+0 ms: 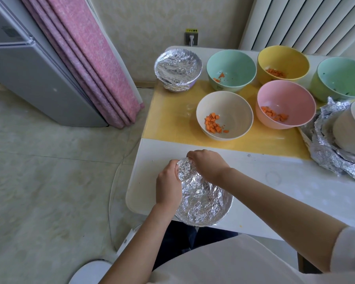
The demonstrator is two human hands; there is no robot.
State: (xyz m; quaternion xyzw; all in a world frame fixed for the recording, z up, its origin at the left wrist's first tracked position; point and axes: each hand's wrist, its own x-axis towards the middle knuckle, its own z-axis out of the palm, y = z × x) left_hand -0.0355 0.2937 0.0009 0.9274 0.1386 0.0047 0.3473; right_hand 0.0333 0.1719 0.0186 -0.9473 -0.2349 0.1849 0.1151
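Now both hands pinch foil (201,198) over bowl nr table (285,181) front edge: left hand (168,183) & right hand (207,163), fingers curled on far rim.

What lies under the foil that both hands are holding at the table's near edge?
Only a round, bowl-like shape shows under the foil, which the left hand and right hand grip at its far rim. The vessel itself and any contents are covered.
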